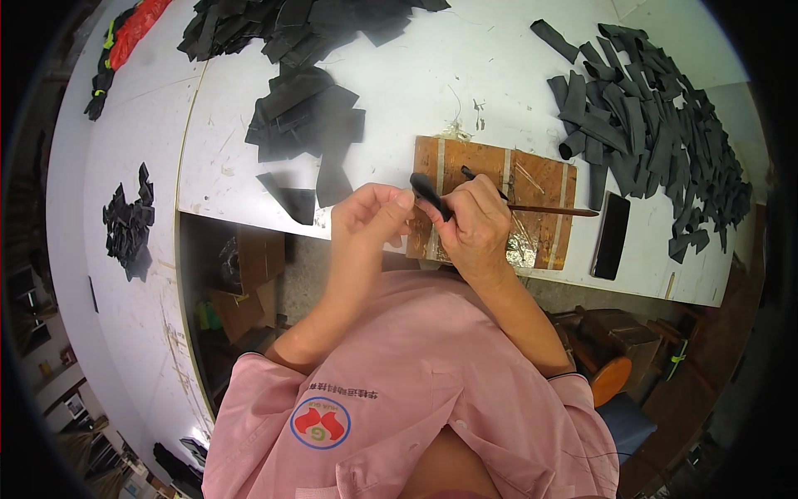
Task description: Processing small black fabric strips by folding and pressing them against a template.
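A small, dark, curled black fabric piece [431, 195] is between my two hands, over the near edge of the white table. My left hand [370, 218] is closed, its thumb and forefinger pinched together at the piece's left side. Wrapped round the piece's lower right end are the fingers of my right hand [478, 218]. A thin brown pointed stick [557, 211] runs out to the right from under that hand; whether the fingers grip it is hidden. Beneath both hands lies a brown board [540, 175] with pale tape strips. Another small black bit [469, 173] shows behind my right knuckles.
Flat black fabric pieces [303, 112] lie in heaps ahead and to the left. Many narrow black folded strips [648, 125] cover the table's right. A dark phone [611, 235] rests beside the board. On the left side table sits a small black pile [130, 224], with a red bag [140, 32] farther off.
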Tool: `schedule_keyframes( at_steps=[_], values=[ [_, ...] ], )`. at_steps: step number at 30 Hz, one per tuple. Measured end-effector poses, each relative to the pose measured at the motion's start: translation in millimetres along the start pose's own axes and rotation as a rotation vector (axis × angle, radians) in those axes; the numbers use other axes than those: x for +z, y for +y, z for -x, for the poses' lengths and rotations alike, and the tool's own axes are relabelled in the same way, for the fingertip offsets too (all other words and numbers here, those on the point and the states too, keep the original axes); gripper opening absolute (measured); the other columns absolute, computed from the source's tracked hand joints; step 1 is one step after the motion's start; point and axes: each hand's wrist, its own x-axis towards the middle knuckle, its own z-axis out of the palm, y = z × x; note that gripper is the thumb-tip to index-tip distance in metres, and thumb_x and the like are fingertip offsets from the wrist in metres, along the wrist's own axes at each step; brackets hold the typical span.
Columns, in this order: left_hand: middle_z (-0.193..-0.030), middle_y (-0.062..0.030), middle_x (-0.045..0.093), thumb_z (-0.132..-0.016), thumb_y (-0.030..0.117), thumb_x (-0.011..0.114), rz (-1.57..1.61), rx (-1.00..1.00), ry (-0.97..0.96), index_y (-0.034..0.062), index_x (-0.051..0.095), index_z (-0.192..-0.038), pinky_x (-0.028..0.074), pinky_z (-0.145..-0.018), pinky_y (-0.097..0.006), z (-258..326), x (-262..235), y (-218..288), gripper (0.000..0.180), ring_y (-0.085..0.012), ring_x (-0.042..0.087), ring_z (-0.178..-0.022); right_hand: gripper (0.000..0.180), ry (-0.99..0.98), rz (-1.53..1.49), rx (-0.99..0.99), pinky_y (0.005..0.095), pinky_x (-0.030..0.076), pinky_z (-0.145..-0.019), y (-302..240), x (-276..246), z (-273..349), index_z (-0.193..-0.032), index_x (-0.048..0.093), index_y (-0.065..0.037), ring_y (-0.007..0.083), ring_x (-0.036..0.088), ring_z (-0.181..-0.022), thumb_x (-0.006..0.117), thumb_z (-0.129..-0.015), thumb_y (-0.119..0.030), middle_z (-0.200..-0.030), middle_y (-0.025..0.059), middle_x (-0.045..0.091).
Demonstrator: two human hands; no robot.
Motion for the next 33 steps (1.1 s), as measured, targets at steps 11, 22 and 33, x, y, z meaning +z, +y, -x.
schedule_keyframes(
  at_steps=[11,22,33],
  values=[
    [-0.058,-0.0008,0.054,-0.074,0.006,0.059,-0.061,-0.039,0.023,0.0022,0.057,-0.069,0.032,-0.042,-0.016,-10,-7,-7,0.007,-0.0051,0.047,-0.048,0.025,-0.093,0.032,-0.137,0.0314,0.038,-0.049,-1,-3,6,-0.064,0.048,-0.002,0.0224,0.045,-0.06,0.066,-0.047,0.0,-0.063,0.0073,0.042],
    [-0.07,-0.0028,0.057,-0.075,-0.005,0.053,-0.556,0.477,0.251,-0.0017,0.057,-0.085,0.043,-0.051,-0.017,6,5,-25,0.011,-0.0051,0.051,-0.056,0.007,0.027,-0.174,0.074,0.0315,0.041,-0.052,-18,4,11,-0.067,0.051,-0.003,0.0219,0.049,-0.063,0.057,-0.064,-0.006,-0.067,0.007,0.043],
    [-0.08,-0.0017,0.056,-0.073,-0.006,0.051,0.093,0.089,-0.344,-0.0003,0.046,-0.104,0.031,-0.043,-0.013,-1,-35,6,0.032,-0.0019,0.034,-0.044,0.005,0.292,-0.644,0.378,0.0333,0.04,-0.051,-26,7,14,-0.06,0.056,0.0,0.0263,0.052,-0.059,0.057,-0.056,0.003,-0.061,0.0115,0.05]
  ],
)
